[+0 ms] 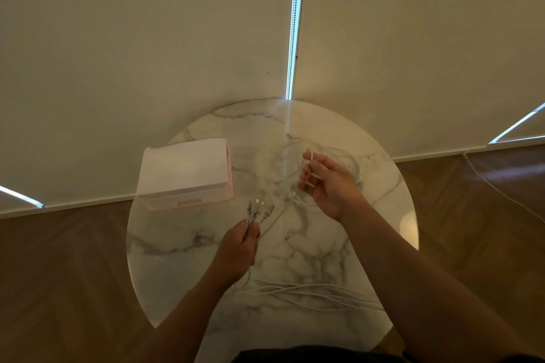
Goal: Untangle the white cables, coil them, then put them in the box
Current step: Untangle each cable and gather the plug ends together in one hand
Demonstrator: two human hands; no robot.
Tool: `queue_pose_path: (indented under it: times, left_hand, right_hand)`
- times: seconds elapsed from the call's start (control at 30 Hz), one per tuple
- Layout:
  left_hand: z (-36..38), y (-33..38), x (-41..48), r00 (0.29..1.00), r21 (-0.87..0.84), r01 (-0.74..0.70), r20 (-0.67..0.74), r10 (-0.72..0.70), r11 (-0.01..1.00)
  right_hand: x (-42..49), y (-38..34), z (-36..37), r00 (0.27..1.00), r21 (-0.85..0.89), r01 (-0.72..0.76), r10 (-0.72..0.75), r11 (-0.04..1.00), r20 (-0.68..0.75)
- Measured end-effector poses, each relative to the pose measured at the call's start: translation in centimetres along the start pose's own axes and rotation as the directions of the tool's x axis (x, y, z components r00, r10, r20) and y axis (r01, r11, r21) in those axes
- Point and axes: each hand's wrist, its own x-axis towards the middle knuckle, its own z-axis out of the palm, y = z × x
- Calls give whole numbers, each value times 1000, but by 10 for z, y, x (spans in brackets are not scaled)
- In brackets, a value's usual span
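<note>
The thin white cables [309, 292] are spread over the table in a loose tangle. One sheaf of strands lies flat along the near edge, and another rises to the middle, where both hands have hold of it. The left hand [239, 247] is closed around a bunch of cable ends, thumb and fingers pinching them together. The small plug connectors [259, 206] fan out just above its fingertips, pointing towards the box. From that fist a strand runs up and across to the right hand [330, 186], which is held palm-up and raised a little over the far side of the tabletop. Its curled fingers [306, 169] grip several loops, with white strands threaded between the fingers and draped over the back of the hand. More loops lie on the marble just behind it.

None of the cable is in the box. The translucent pinkish-white rectangular plastic box [188, 200] sits on the left far part of the table, near the connectors but not touching them. Everything rests on a round white marble table with grey veins [295, 250].

Behind the table hang cream roller blinds [147, 38], with a bright slit between two of them and a bead chain [297, 9] running down it. Brown wooden flooring [59, 274] shows on both sides, and one separate white cord [501, 191] trails across it at the right.
</note>
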Motion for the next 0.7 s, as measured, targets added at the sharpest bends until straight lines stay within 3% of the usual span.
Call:
queue_pose_path:
  times: [0.03,0.1,0.2,0.3,0.4,0.5,0.6,0.7]
  left_hand:
    - [0,2,0,1000,-46,9,9,-8,999]
    - [-2,4,1,1000,-95,10,20,-8,995]
    - [-3,2,0,1000,-97,5,15,-4,995]
    - [-1,-1,-2,1000,-82,-1,16,2,997]
    - [-3,0,-3,1000,-79,1,18,0,997]
    - [-6,1,-5,1000,-104,17,17,-15,994]
    - [-6,4,-6,1000,-138,26,17,-24,990]
    - [-7,2,-5,1000,-93,15,-2,-15,996]
  right_hand:
    - [-1,-7,5,998,19,50,-51,999,48]
    - [2,-20,7,999,-1,55,-55,999,2]
    - [7,-31,1,990,-251,13,-48,968,-135]
    - [4,-31,-1,981,-509,165,-193,845,-3]
    - [-5,-38,5,930,-453,362,-288,814,227]
    - [-6,-44,1,946,-387,324,-289,863,146]
    - [-2,-39,-10,973,-463,216,-229,859,29]
    - [-6,-35,-19,949,-432,307,-309,848,68]
